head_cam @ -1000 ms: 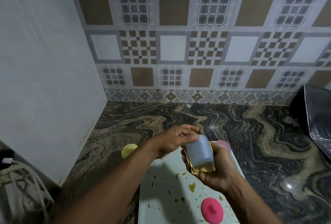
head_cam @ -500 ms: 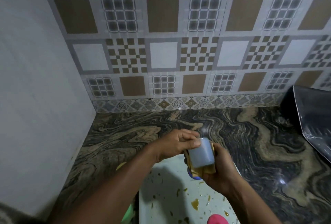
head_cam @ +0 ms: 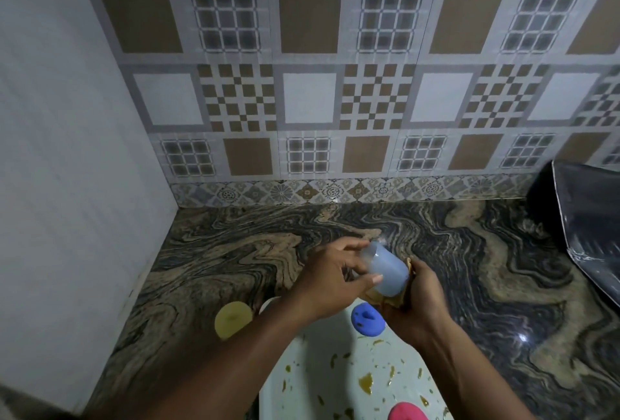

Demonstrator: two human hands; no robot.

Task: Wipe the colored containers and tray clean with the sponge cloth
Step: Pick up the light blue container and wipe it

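Bottom centre, a pink container [head_cam: 407, 412] sits on the stained white tray [head_cam: 318, 379]. Mid-frame, the left hand [head_cam: 332, 285] pinches the tilted pale blue cup [head_cam: 385, 272]. The right hand [head_cam: 416, 305] grips it through the sponge cloth [head_cam: 392, 300].

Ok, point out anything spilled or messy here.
The white tray is spattered with yellow-brown smears and flecks across its surface, not yet wiped. A yellow lid lies off the tray on the countertop.
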